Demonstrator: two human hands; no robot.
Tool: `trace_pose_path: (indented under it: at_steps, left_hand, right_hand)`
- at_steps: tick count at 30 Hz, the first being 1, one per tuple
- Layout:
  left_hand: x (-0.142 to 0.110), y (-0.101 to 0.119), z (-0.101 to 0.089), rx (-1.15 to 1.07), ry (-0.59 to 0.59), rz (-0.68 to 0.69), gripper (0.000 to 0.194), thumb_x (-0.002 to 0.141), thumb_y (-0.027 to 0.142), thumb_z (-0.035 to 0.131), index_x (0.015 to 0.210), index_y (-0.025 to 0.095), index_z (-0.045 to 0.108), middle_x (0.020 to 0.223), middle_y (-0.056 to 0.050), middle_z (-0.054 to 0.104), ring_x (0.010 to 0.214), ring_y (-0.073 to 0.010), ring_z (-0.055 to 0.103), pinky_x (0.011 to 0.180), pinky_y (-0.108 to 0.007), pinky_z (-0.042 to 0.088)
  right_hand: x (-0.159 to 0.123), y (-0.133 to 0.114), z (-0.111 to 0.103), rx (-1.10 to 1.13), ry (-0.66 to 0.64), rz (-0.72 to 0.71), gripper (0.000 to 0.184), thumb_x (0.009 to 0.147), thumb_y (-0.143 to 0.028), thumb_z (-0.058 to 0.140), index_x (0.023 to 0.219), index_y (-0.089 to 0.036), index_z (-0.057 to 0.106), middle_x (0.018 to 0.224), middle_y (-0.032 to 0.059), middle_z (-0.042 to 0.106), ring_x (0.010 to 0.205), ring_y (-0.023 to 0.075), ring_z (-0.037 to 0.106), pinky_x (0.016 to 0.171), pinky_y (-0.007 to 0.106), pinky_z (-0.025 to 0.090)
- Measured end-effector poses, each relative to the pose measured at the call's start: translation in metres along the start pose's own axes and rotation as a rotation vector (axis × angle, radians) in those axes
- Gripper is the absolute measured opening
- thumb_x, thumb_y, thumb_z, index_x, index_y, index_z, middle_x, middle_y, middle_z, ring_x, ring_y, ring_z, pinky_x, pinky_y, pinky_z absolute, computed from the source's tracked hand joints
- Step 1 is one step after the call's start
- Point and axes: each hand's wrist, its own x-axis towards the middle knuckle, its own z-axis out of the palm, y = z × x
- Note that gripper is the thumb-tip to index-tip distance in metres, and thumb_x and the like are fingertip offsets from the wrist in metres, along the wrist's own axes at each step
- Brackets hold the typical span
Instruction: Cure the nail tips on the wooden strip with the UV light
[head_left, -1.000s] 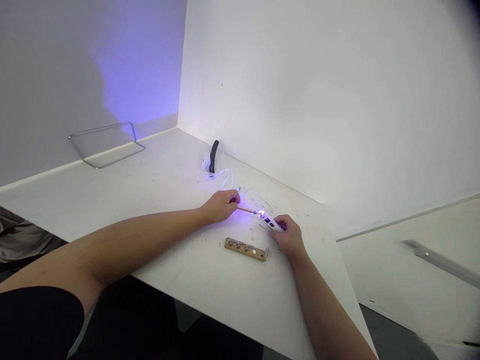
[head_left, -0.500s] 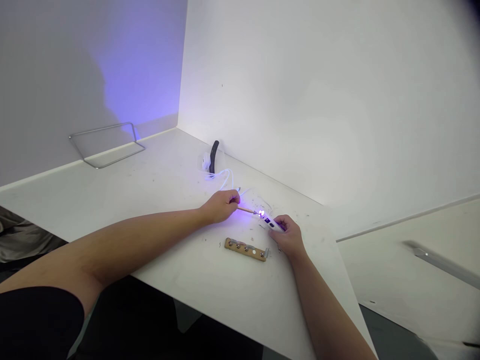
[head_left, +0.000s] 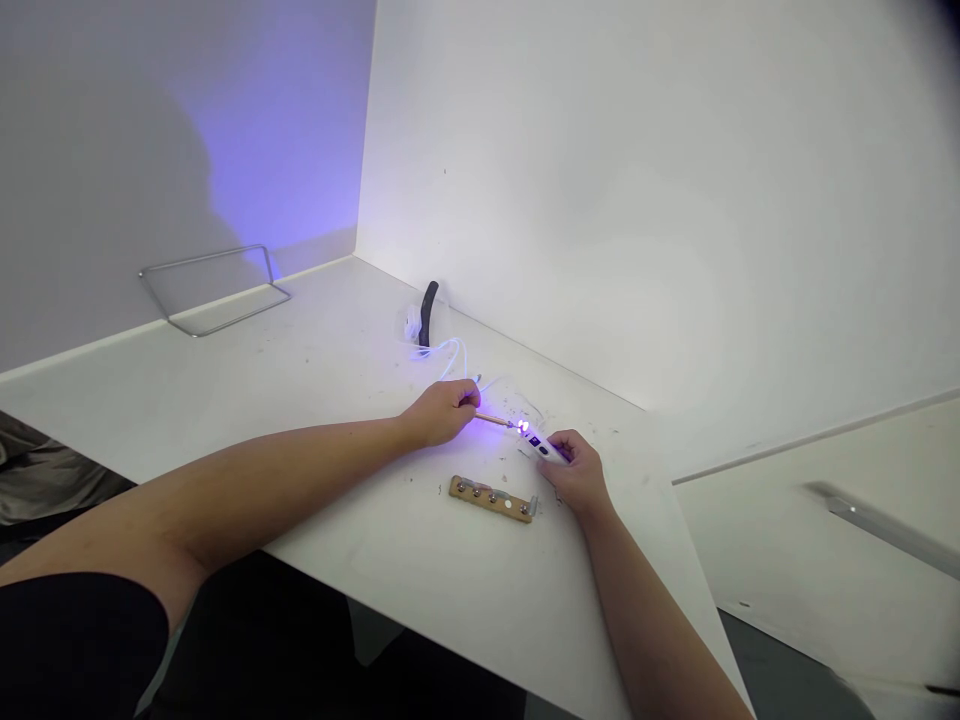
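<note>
My left hand is closed around a thin wooden stick that points right and ends in a small metal tip. In my right hand is a white handheld UV lamp with a small dark display, its glowing violet end close to the stick's tip. Glare hides whether the two touch and what sits on the tip. Below both hands, a small wooden strip lies on the white table, with several round shiny pieces along it and a grey clip-like piece at its right end.
Behind my left hand lie white cables and a black curved object near the wall. A bent metal wire frame leans at the left wall. Small dark scraps are scattered over the table. A drawer handle shows at right.
</note>
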Motion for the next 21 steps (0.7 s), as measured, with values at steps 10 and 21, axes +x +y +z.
trace_pose_path:
  at_steps: [10, 21]
  left_hand:
    - [0.0004, -0.0025, 0.0013, -0.002, 0.016, 0.000, 0.012, 0.069, 0.022, 0.043, 0.072, 0.018, 0.053, 0.059, 0.002, 0.049, 0.054, -0.0109, 0.042, 0.052, -0.024, 0.035]
    - [0.0013, -0.0044, 0.0026, -0.025, 0.021, 0.013, 0.010, 0.069, 0.022, 0.044, 0.072, 0.017, 0.052, 0.059, 0.003, 0.048, 0.053, -0.0103, 0.041, 0.051, -0.023, 0.033]
  right_hand:
    - [0.0015, 0.0093, 0.0001, -0.003, -0.007, -0.019, 0.021, 0.057, -0.017, 0.059, 0.077, -0.019, 0.052, 0.071, -0.0021, 0.056, 0.068, 0.0148, 0.053, 0.064, 0.026, 0.041]
    - [0.0012, 0.0083, 0.0008, -0.004, -0.002, -0.015, 0.022, 0.057, -0.019, 0.060, 0.077, -0.019, 0.052, 0.072, -0.0014, 0.056, 0.069, 0.0151, 0.053, 0.064, 0.026, 0.042]
